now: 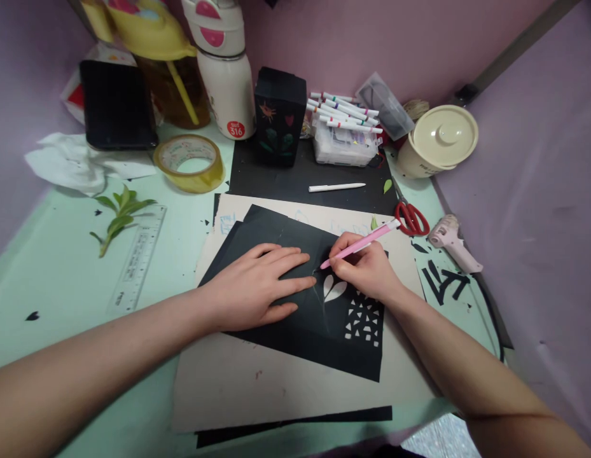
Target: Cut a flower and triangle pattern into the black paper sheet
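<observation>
Black paper (295, 346) with cut-out leaf shapes and several small cut-out holes lies tilted on a pale board (219, 388). My left hand (257, 286) rests flat on its left part, fingers spread, holding nothing. A pink pen (366, 242) is pinched in my right hand (364, 267), its tip at the paper just above the leaf cut-outs and close to my left fingertips. Faint light lines run down the paper beside the cut-outs.
Behind are a phone (118, 105), tape roll (190, 164), white bottle (226, 89), black box (280, 117), markers (345, 114) and lidded pot (438, 140). A ruler (140, 261) and leafy sprig (118, 219) lie left; red scissors (412, 219), glue gun (452, 242) and black scraps (443, 283) right.
</observation>
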Available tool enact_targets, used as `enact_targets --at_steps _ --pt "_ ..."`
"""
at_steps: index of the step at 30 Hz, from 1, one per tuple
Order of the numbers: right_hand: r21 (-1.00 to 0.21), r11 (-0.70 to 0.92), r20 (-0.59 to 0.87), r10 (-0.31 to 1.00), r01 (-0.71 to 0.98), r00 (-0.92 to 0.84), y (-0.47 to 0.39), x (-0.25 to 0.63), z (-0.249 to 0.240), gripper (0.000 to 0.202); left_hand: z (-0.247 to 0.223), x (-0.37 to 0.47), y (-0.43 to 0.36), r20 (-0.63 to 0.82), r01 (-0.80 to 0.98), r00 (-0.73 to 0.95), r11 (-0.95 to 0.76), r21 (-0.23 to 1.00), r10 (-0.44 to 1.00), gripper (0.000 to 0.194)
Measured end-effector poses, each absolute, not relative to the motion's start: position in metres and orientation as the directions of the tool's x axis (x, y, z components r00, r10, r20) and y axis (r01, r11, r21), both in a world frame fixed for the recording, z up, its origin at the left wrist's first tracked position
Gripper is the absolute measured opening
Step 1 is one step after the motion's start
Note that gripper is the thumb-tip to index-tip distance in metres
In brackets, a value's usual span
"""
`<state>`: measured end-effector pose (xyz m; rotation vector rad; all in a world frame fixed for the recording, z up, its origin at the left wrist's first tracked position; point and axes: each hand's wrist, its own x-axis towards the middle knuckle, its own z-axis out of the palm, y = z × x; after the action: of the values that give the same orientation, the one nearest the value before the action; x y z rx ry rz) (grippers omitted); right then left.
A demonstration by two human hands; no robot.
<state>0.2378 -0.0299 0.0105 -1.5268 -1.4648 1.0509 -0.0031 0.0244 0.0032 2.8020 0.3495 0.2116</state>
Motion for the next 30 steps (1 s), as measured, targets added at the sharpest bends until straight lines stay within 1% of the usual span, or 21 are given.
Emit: enact_targets --at_steps 4,8,11,14,17,22,26,30 --pt "-0.937 0.008 -0.009 0.999 0.35 -0.049 -0.031 0.239 0.01 0.002 0.003 -0.003 0.025 0.104 0.222 0.959 -0.925 0.309 0.265 0.043" --pt "-0.953 0.077 0.017 0.98 0.293 -0.2 -0.028 0.25 0.012 0.011 0.003 -0.003 0.025 0.093 0.23 0.959 -0.928 0.292 0.267 0.046" --pt "-0.934 0.151 0.042 0.946 0.323 -0.322 -0.021 0.26 0.013 0.011 0.002 -0.003 0.025 0.084 0.239 0.958 -0.927 0.288 0.273 0.047" --pt "-0.887 0.285 0.132 0.911 0.364 -0.391 -0.015 0.266 0.011 0.008 0.003 -0.003 0.025 0.078 0.235 0.96 -0.928 0.289 0.267 0.047" --pt "-0.853 0.37 0.202 0.884 0.368 -0.421 -0.012 0.268 0.006 0.008 0.003 -0.003 0.025 0.077 0.229 0.962 -0.927 0.298 0.262 0.047" --pt "-0.84 0.439 0.267 0.846 0.32 -0.461 -0.012 0.269 0.0 0.002 0.003 -0.004 0.024 0.079 0.238 0.958 -0.917 0.321 0.276 0.048" --pt "-0.826 0.474 0.284 0.819 0.307 -0.499 -0.011 0.271 0.0 0.007 0.002 -0.004 0.025 0.073 0.246 0.956 -0.909 0.336 0.285 0.048" --pt "-0.837 0.449 0.254 0.825 0.313 -0.505 -0.01 0.272 0.001 0.008 0.002 -0.003 0.025 0.071 0.243 0.957 -0.909 0.34 0.283 0.048"
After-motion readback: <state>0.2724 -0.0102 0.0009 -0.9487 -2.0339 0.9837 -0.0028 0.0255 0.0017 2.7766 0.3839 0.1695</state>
